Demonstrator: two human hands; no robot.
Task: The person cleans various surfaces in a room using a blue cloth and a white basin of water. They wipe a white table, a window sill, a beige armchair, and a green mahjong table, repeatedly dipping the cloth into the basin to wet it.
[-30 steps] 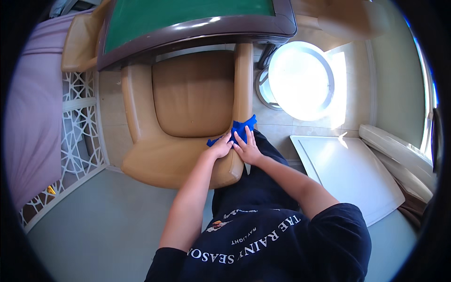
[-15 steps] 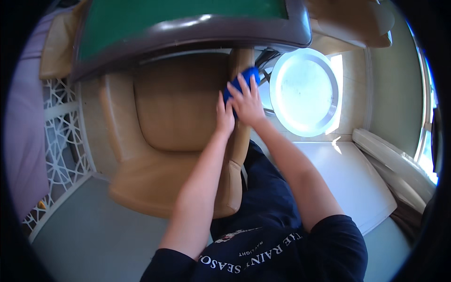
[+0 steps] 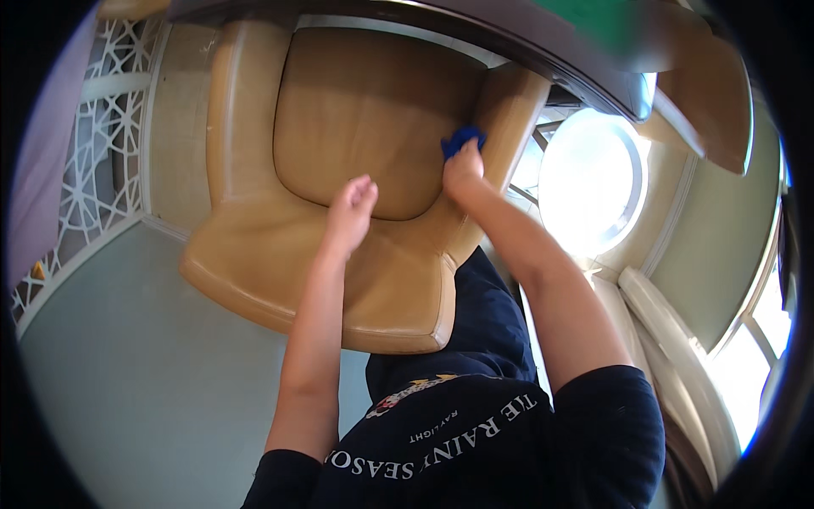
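A bunched blue cloth (image 3: 462,141) is gripped in my right hand (image 3: 465,170), at the inner side of the tan padded armchair's right armrest. The armchair (image 3: 331,254) fills the middle of the view, its broad back nearest me and its seat (image 3: 373,110) beyond. Above the chair, toward its middle, hovers my left hand (image 3: 353,212). Its fingers are curled in and no object shows in them. Part of the cloth is hidden under my right fingers.
A dark-edged table (image 3: 585,68) with a green top spans the far side. Right of the chair is a round, shiny metal tray or basin (image 3: 593,182) in bright light. At the left stands a white lattice screen (image 3: 102,153); another tan chair (image 3: 708,93) is at the far right.
My left hand has come off the blue cloth and moved left and nearer. My right hand keeps the cloth, now bunched, inside the armrest. The view has shifted.
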